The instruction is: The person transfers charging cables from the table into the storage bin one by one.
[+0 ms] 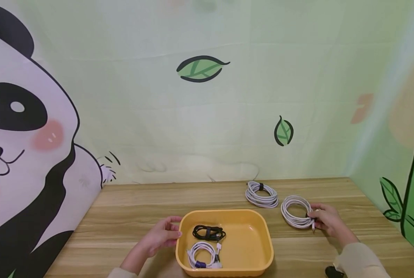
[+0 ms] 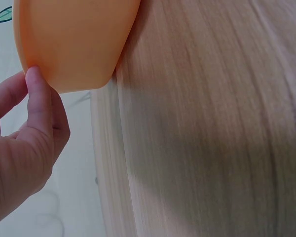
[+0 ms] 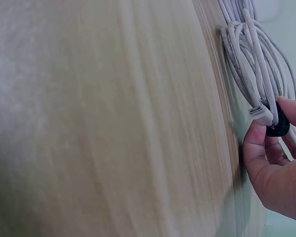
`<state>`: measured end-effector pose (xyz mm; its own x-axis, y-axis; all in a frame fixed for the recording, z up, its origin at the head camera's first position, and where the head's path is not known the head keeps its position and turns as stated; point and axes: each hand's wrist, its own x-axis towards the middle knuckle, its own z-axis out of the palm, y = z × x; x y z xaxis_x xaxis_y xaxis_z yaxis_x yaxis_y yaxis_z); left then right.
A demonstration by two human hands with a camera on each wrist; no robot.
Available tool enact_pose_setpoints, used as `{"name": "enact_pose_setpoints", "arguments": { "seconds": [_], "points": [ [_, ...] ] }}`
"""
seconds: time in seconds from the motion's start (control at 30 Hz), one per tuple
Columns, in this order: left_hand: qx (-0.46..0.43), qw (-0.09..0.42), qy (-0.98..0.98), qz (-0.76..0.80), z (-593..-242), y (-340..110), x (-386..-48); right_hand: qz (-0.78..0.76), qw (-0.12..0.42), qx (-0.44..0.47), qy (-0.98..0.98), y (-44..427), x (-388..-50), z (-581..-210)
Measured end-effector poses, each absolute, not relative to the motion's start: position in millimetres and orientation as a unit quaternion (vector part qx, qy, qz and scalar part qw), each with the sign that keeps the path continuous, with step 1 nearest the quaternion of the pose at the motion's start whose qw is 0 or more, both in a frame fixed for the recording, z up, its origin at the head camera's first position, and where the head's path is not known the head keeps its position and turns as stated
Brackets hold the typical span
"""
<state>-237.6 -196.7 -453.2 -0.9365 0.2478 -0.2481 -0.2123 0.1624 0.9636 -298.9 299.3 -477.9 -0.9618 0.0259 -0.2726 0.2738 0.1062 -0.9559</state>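
Note:
My left hand (image 1: 161,236) is at the left wall of a yellow plastic bin (image 1: 250,247), its fingertips touching the rim; the left wrist view shows the thumb on the outside of the wall. Inside the bin lie a coiled black cable (image 1: 207,233) and, nearer me, a coiled white cable (image 1: 202,247) with a dark blue tie. On the right, my right hand (image 1: 326,219) pinches a coiled white cable (image 1: 295,222) at its black strap (image 3: 280,122). A USB-C plug (image 3: 260,114) sticks out beside the fingers in the right wrist view.
Behind the held coil, another white coiled cable (image 1: 261,196) with a black tie lies on the wooden table (image 1: 151,200). A small black object (image 1: 333,272) sits by the right sleeve. A printed backdrop (image 1: 140,116) rises behind the table.

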Motion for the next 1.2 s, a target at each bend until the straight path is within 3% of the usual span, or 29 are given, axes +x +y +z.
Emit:
{"name": "enact_pose_setpoints", "arguments": {
  "seconds": [1.2],
  "points": [
    [0.018,0.176,0.737,0.652,-456,-197,-239,-0.714,0.081,0.034,0.694,279,-296,-446]
  ]
}}
